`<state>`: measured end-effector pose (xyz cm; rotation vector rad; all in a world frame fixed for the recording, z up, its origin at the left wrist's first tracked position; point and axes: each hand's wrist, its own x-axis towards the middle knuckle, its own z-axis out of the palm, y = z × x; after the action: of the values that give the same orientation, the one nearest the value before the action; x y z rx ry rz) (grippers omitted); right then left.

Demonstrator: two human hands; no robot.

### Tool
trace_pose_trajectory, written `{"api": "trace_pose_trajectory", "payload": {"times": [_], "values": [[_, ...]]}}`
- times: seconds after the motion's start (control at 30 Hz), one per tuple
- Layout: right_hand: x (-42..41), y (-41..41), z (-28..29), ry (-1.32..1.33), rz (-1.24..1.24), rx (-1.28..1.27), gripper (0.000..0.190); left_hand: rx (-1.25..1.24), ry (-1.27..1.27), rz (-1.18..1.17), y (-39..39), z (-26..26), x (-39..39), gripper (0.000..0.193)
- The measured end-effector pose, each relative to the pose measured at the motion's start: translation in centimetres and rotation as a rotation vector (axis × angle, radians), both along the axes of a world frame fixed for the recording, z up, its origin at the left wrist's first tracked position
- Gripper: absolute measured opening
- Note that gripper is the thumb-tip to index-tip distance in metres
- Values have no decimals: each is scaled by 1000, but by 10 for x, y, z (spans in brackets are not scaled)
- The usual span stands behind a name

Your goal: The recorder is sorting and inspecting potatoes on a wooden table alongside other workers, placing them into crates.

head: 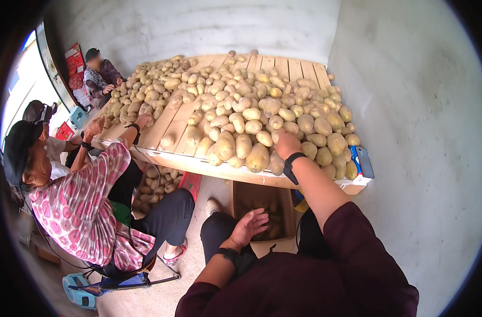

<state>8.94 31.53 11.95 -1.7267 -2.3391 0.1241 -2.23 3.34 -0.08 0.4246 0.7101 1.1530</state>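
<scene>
A heap of potatoes (245, 115) covers much of the slatted wooden table (177, 134) in front of me. My right hand (287, 144) reaches over the table's near edge, its fingertips among the potatoes. Whether it grips one is hidden by the hand itself. Lower down, my left hand (248, 230) is held above my lap with its fingers apart and nothing in it. It is beside an open cardboard box (241, 194) on the floor between my legs, under the table edge. Several potatoes (276, 218) lie in the shadow inside that box.
At the table's right corner a phone (365, 161) leans on a small box beside the grey wall (415, 158). To my left sits a co-worker (82, 198) in a patterned top, above a box of potatoes (147, 190). Other people sit further along. A blue stool (78, 117) stands behind.
</scene>
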Motion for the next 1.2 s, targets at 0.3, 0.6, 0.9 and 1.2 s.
{"api": "trace_pose_trajectory", "payload": {"times": [0.3, 0.6, 0.9, 1.2], "values": [[16, -4, 1, 131, 3, -54, 35, 3, 14, -16, 1, 0, 2, 55], [82, -136, -11, 1121, 384, -897, 46, 13, -76, -42, 2, 5, 3, 61], [98, -205, -48, 862, 568, -1019, 61, 63, 51, -43, -4, 6, 11, 42], [83, -216, -66, 893, 336, -1251, 68, 145, -40, 32, -9, 4, 6, 47]]}}
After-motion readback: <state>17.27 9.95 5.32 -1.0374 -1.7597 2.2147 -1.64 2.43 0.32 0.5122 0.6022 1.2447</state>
